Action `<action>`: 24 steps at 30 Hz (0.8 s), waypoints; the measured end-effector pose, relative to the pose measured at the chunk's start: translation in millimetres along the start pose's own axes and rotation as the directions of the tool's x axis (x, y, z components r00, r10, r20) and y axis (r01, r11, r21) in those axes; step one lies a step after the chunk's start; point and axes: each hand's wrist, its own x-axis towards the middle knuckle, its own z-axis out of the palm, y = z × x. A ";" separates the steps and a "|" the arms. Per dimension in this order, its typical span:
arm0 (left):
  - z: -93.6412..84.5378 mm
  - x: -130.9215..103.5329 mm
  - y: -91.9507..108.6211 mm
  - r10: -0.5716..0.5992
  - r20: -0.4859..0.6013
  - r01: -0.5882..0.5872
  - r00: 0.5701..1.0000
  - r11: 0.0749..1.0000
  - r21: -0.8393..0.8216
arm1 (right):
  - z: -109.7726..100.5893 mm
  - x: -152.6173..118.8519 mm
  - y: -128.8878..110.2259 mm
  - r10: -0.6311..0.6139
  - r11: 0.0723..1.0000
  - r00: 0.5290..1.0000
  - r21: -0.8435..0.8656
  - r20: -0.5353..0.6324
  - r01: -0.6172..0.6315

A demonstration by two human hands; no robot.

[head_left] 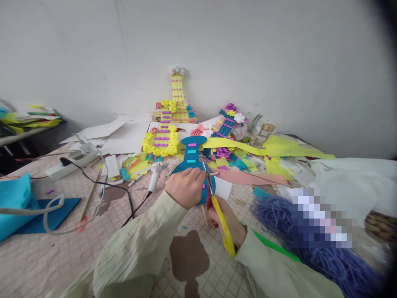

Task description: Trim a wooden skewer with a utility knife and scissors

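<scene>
A blue guitar-shaped cutout [187,158] with short purple and light blue strips along its neck lies in the middle of the table. My left hand [187,187] is closed over its body, gripping a thin wooden stick [214,174] whose end pokes out to the right. My right hand [230,221] grips yellow-handled scissors [225,225], their metal blades pointing away and crossing the stick beside my left fingers. Part of the cutout's body is hidden by my hands. A second stick [204,215] shows below the cutout.
A white hot glue gun [154,177] lies left, its cable crossing the table near a power strip [72,161]. Flower-decorated paper guitars [161,132] stand behind among paper scraps. Yellow crepe paper [282,147], purple-blue yarn [276,215] and a jar [266,130] are to the right.
</scene>
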 end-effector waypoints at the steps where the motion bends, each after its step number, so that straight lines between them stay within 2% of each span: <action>1: -1.7 0.9 0.4 -0.025 0.015 0.025 1.000 1.000 -0.002 | -0.5 1.5 -1.4 -0.003 1.000 1.000 -0.004 0.008 0.003; 5: -16.5 2.3 0.6 -0.100 0.074 0.110 0.992 0.984 -0.139 | -7.2 6.2 -10.7 -0.035 0.999 0.999 -0.035 -0.002 0.035; 8: -29.9 0.0 -2.2 -0.172 0.152 0.213 0.973 0.924 -0.318 | -14.2 6.6 -18.3 -0.082 0.994 0.996 -0.072 -0.026 0.080; 10: -34.7 -1.0 -5.5 -0.222 0.216 0.302 0.951 0.818 -0.490 | -18.0 5.9 -20.8 -0.116 0.989 0.993 -0.093 -0.025 0.113; 14: -33.2 0.5 -12.6 -0.274 0.333 0.431 0.902 0.520 -0.737 | -22.4 4.8 -19.3 -0.172 0.974 0.984 -0.157 -0.035 0.165; 17: -30.4 1.4 -15.5 -0.201 0.472 0.513 0.858 0.331 -0.792 | -23.7 4.0 -18.5 -0.204 0.955 0.977 -0.231 -0.062 0.185; 19: -31.3 0.5 -15.5 -0.154 0.500 0.523 0.853 0.243 -0.817 | -24.0 3.3 -19.7 -0.225 0.943 0.971 -0.268 -0.077 0.197; 21: -35.0 -1.4 -14.2 -0.151 0.444 0.469 0.883 0.241 -0.850 | -24.0 2.6 -21.6 -0.255 0.929 0.962 -0.300 -0.098 0.216; 24: -45.3 -4.3 -10.4 -0.168 0.304 0.345 0.938 0.349 -0.871 | -23.6 1.6 -23.5 -0.335 0.902 0.932 -0.333 -0.141 0.274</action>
